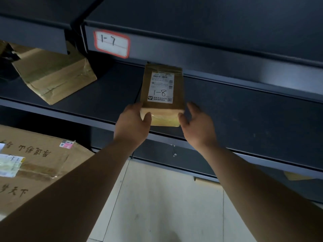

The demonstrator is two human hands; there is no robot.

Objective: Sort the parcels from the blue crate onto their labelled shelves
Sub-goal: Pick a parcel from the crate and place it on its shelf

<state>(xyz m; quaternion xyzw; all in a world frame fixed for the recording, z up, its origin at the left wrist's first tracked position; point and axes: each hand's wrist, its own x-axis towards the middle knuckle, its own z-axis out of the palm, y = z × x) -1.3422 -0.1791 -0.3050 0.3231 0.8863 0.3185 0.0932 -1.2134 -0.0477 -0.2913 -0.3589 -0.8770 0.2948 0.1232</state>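
1. Left grip [132, 123] holds the small parcel [164, 118] at its near left corner, thumb across the lit front face and fingers along the side. The right grip [197, 123] is wide, fingers relaxed and spread just beside the near right corner; whether it touches the cardboard I cannot tell. One side carrying and the other steadying looks like a way to keep the parcel square as it goes in.
2. Dark metal shelving fills most of the view. The parcel lies flat on the middle shelf [244, 110] with its near end at the front lip, so the step in hand is probably setting it down or pushing it further back.
3. Lower left sits a large carton [35, 163] with printed characters and stickers, below that shelf. What it rests on is out of sight.
4. A taped tan parcel [52, 75] sits skewed in the bay to the left, one corner near the front edge.
5. The small parcel faces up, so the shipping label [161, 88] with its handwritten 1-8 stays readable for checking.
6. A red-bordered tag [111, 43] reading 1-7 is stuck to the edge of the shelf above, up and left of the parcel. No 1-8 tag is in view, so misfiling is the risk to check.
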